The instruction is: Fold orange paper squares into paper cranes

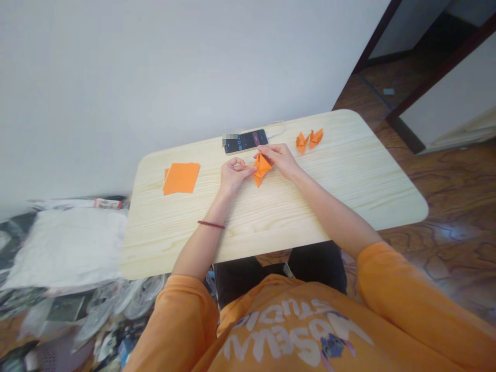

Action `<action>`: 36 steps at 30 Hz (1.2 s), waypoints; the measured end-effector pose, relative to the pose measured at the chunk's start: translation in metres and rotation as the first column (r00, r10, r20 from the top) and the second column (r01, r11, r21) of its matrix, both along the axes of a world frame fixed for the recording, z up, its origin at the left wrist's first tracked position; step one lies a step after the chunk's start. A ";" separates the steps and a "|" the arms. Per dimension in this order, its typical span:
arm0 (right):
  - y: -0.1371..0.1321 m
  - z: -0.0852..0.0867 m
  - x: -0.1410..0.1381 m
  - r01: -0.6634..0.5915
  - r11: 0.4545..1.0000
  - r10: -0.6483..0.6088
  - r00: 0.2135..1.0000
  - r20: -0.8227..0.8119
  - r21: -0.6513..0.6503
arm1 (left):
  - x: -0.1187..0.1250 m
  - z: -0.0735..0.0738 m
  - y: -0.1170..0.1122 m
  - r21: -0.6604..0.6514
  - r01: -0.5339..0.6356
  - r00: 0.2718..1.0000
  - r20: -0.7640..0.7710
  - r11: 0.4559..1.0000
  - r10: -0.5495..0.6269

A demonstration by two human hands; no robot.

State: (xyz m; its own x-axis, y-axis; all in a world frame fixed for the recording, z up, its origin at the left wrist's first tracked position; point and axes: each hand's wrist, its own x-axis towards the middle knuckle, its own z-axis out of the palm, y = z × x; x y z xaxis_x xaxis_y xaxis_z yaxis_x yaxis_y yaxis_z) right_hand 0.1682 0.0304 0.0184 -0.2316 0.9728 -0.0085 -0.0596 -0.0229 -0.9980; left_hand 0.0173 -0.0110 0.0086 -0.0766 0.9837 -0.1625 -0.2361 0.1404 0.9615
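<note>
A partly folded piece of orange origami paper (pixel 262 168) is held up between my two hands over the middle of the table. It has a pointed lower tip and a dark gap near its top. My left hand (pixel 234 174) pinches its left edge between thumb and finger. With fingers closed on the upper right part, my right hand (pixel 281 157) grips the same paper. Just beyond my hands lies a phone (pixel 246 142) with a lit screen and a white cable plugged in.
A stack of flat orange paper sheets (pixel 182 178) lies on the left of the light wooden table (pixel 248 232). Two folded orange paper figures (pixel 309 139) sit at the back right. The wall (pixel 174 67) rises behind the table, and bagged items (pixel 73 248) crowd its left side.
</note>
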 end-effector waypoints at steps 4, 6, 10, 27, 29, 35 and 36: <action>0.001 -0.003 0.000 0.009 0.997 -0.011 0.999 0.036 0.076 | 0.000 -0.002 0.000 -0.002 0.000 1.000 0.010 1.000 0.000; 0.002 -0.004 0.000 0.002 0.996 -0.006 0.999 0.038 0.091 | 0.001 -0.003 0.001 0.002 -0.006 1.000 0.012 1.000 0.006; 0.002 -0.006 -0.001 0.005 0.994 -0.013 0.998 0.067 0.111 | 0.003 -0.005 0.003 0.002 -0.042 0.999 0.007 0.999 0.042; 0.002 -0.007 -0.008 0.039 0.981 -0.060 0.993 0.105 0.188 | 0.003 -0.005 0.001 0.040 -0.089 0.993 0.078 0.995 0.086; 0.002 -0.007 -0.009 0.044 0.981 -0.065 0.992 0.107 0.190 | 0.003 -0.005 0.002 0.030 -0.094 0.992 0.085 0.995 0.091; 0.002 -0.011 -0.009 0.062 0.977 -0.084 0.991 0.101 0.205 | 0.004 -0.001 0.003 -0.011 -0.090 0.992 0.089 0.996 0.091; 0.003 -0.012 -0.009 0.063 0.975 -0.087 0.991 0.104 0.213 | 0.004 -0.001 0.003 -0.021 -0.087 0.992 0.092 0.996 0.088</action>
